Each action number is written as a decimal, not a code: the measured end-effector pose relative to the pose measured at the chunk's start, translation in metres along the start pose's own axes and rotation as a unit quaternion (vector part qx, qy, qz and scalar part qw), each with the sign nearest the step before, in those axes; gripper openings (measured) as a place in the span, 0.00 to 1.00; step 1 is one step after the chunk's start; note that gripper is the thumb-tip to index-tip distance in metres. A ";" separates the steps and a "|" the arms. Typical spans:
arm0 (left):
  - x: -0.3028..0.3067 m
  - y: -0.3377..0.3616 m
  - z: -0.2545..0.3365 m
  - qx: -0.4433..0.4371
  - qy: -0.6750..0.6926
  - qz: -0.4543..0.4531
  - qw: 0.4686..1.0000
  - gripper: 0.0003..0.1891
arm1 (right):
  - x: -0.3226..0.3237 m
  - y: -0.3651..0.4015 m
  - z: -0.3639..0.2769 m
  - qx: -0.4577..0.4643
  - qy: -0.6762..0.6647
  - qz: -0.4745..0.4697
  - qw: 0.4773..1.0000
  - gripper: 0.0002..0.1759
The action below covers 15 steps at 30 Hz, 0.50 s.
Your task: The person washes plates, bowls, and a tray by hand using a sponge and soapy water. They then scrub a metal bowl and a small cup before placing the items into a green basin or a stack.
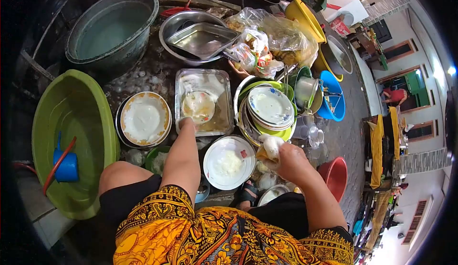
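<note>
My right hand is closed round a foam-covered sponge, with yellowish material showing under the suds. It is held beside a stack of plates, the top one white with blue flowers. My left hand reaches to the near edge of a rectangular metal tray; its fingers are hard to make out. In the tray's cloudy water lies a round soapy dish, close to that hand. Between my arms sits a white plate with a pale soapy lump on it. Another stack with an orange-rimmed plate stands to the left.
A green tub holds a blue dipper and a red hose. Behind stand a dark water tub and a metal basin. Plastic bags, a blue basin, plastic cups and a red bucket surround the dishes.
</note>
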<state>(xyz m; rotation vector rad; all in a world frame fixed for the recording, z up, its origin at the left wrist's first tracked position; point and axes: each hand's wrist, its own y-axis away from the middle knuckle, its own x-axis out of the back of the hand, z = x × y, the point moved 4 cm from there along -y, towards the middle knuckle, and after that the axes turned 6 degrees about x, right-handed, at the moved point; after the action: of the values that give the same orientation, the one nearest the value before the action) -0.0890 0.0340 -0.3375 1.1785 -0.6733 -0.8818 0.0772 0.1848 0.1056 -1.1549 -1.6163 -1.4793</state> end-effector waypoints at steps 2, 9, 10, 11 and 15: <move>-0.001 0.002 0.001 0.007 0.002 0.010 1.000 0.12 | -0.001 0.000 0.001 0.010 -0.013 0.010 1.000 0.23; -0.018 -0.002 -0.001 -0.113 0.026 -0.005 0.993 0.15 | 0.000 -0.002 -0.003 0.007 -0.018 -0.010 1.000 0.24; -0.025 0.006 -0.004 -0.019 0.153 -0.075 0.985 0.16 | 0.001 -0.003 -0.005 0.013 -0.018 -0.010 1.000 0.25; -0.027 -0.005 -0.007 -0.018 0.157 -0.077 0.984 0.16 | 0.000 -0.004 -0.004 0.015 -0.014 -0.009 1.000 0.25; -0.039 -0.033 -0.022 0.022 0.264 -0.223 0.938 0.21 | -0.002 -0.006 -0.006 0.025 -0.047 0.002 0.999 0.22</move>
<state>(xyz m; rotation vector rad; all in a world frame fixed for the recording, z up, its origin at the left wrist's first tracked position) -0.0979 0.0742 -0.3753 1.5601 0.0201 -0.8672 0.0721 0.1785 0.1020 -1.2141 -1.7030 -1.3925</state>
